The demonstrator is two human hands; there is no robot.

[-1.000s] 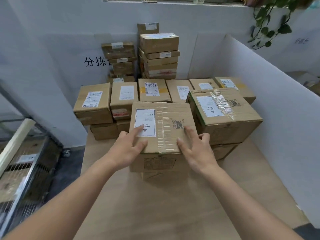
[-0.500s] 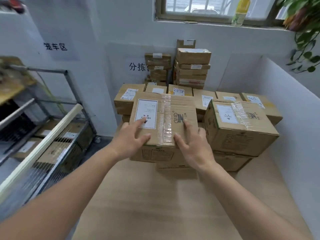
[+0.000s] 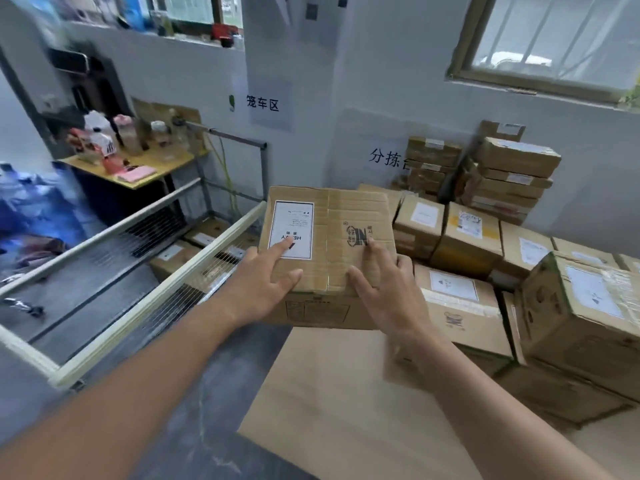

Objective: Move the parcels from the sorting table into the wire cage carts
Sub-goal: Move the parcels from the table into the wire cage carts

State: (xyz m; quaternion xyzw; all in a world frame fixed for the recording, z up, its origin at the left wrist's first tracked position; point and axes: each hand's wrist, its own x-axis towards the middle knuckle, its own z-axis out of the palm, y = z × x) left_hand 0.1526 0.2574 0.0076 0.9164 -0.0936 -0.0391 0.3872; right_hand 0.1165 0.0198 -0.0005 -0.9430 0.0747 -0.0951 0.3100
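I hold a brown cardboard parcel (image 3: 332, 220) with a white "HEAVY" label in the air, above the left edge of the wooden sorting table (image 3: 346, 393). My left hand (image 3: 263, 289) grips its near left corner, index finger lying on the label. My right hand (image 3: 384, 289) grips the near right part, thumb on top and fingers over the right side. The wire cage cart (image 3: 156, 282), with cream rails and mesh sides, stands just left of the parcel. A few parcels (image 3: 173, 254) lie inside it.
Several more parcels (image 3: 464, 237) crowd the table's back and right, with a large taped box (image 3: 581, 306) at the right. A taller stack (image 3: 512, 168) leans on the wall. A yellow side table (image 3: 138, 168) with bottles stands behind the cart. Grey floor lies between cart and table.
Both hands have lifted the parcel off the box under it and carried it left toward the cart. My view has swung left, bringing the cart and side table into sight.
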